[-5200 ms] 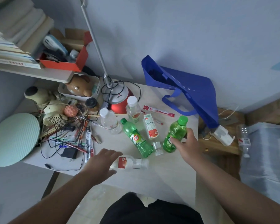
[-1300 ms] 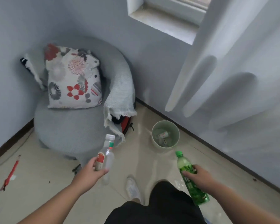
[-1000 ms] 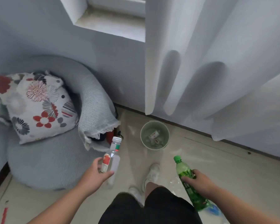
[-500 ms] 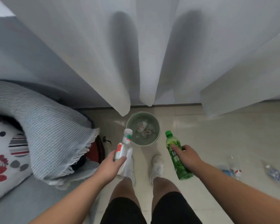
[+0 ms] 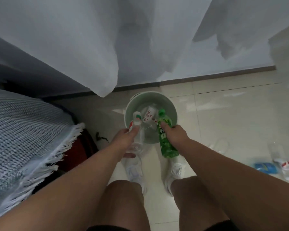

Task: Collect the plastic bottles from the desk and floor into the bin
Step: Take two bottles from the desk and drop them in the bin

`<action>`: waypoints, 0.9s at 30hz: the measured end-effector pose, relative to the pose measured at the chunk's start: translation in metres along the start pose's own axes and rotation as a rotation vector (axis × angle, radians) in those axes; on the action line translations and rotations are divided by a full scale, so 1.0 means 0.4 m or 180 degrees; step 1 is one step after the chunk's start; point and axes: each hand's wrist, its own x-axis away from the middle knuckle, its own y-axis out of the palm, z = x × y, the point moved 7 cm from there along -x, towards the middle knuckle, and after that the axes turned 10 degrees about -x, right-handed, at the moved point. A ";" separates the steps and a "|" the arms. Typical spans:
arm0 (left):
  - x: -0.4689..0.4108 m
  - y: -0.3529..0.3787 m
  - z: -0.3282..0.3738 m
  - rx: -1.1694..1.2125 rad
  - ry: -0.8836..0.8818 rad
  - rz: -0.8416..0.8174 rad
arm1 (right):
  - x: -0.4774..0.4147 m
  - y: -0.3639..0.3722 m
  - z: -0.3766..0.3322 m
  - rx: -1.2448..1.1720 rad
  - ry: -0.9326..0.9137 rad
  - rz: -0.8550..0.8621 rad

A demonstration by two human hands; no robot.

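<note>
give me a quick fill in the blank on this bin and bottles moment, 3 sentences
1. The right hand grips a ____ bottle.
2. The left hand holds a clear bottle with a ____ cap.
3. Both bottles point cap-first into the pale green ____.

Missing words: green; white; bin

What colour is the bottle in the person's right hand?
Green, cap and body alike: the bottle in the right hand shows clearly in the head view, over the bin.
</note>
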 end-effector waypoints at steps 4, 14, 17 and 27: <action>-0.040 0.008 0.014 0.0371 0.0051 -0.0113 | -0.031 0.033 -0.001 -0.0614 0.0221 -0.0245; 0.028 -0.025 0.005 -0.0099 0.0087 0.0079 | 0.068 -0.042 0.032 -0.0521 0.0258 -0.0244; 0.103 -0.037 0.010 -0.0195 0.0065 0.0032 | 0.140 -0.074 0.023 -0.0459 0.0257 -0.0277; 0.586 -0.207 0.052 -0.0919 0.0549 -0.0086 | 0.636 -0.258 -0.092 -0.0083 -0.0040 -0.0243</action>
